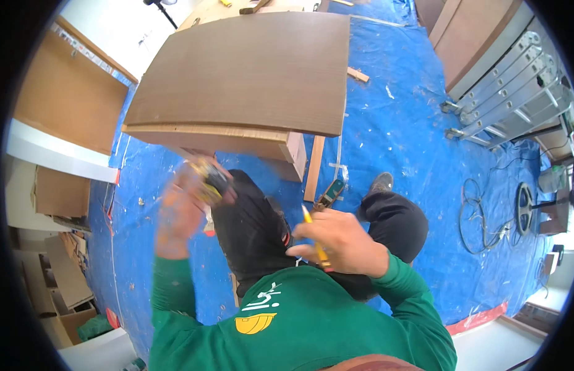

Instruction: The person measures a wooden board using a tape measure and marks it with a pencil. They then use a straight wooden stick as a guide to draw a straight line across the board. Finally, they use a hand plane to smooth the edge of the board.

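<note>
My left hand (187, 201), smeared by motion, is closed around a yellow-and-black tape measure (214, 181) just below the near left edge of a brown wood-grain panel (243, 71). The panel lies on top of a pale wooden box (293, 151), overhanging its near side. In front of my body, my right hand (342, 241) holds a yellow pencil (319, 244) between its fingers. The pencil's light tip points up and away from me. Beyond that hand lies a small green tool (330, 193) with a metal part.
A blue plastic sheet (398, 123) covers the floor. Beside the box lies a narrow wood strip (314, 168). A folded aluminium ladder (512, 86) and a coiled cable (475, 213) are at the right. Panels (70, 93) and wood offcuts (70, 272) stand at the left.
</note>
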Demonstrator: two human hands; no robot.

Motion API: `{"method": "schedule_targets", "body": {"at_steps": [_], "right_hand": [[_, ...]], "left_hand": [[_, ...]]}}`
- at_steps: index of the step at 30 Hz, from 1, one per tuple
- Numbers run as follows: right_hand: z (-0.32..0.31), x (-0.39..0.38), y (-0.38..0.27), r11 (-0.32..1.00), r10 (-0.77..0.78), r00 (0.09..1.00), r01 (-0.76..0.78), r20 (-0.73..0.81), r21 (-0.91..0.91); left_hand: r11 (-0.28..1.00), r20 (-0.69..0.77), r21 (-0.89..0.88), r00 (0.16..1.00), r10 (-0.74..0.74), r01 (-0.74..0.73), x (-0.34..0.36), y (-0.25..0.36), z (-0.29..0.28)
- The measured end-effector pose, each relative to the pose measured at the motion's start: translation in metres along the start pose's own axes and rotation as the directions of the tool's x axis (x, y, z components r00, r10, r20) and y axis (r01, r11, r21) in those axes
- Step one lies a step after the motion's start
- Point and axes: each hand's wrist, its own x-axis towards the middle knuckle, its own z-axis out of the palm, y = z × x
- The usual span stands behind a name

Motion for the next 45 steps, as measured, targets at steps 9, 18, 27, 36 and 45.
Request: {"method": "schedule_targets", "body": {"at_steps": [9, 18, 27, 36, 45], "right_hand": [[-0.140, 0.058, 0.061, 0.895, 0.053, 0.790, -0.309, -0.611, -0.321], [-0.257, 0.294, 0.281, 0.591, -0.027, 0.862, -0.394, -0.505, -0.704], [-0.288, 0.415, 0.413, 0.624, 0.251, 0.893, -0.444, -0.374, -0.642], [-0.297, 0.346, 0.278, 0.482, -0.101, 0.858, -0.401, -0.504, -0.779], [-0.135, 0.116, 0.080, 0.695, -0.232, 0.726, -0.342, -0.647, -0.632]], "left_hand": [[0.494, -0.276, 0.868, 0.783, 0.557, -0.046, 0.207, 0.099, -0.177], [0.000, -0.033, 0.999, 0.716, 0.697, 0.046, 0.235, 0.068, -0.182], [-0.164, 0.039, 0.980, 0.707, 0.707, 0.110, 0.235, 0.067, -0.171], [-0.266, 0.088, 0.949, 0.672, 0.735, 0.167, 0.236, 0.062, -0.178], [0.020, 0.050, 0.990, 0.472, 0.880, -0.141, 0.213, 0.069, -0.137]]}}
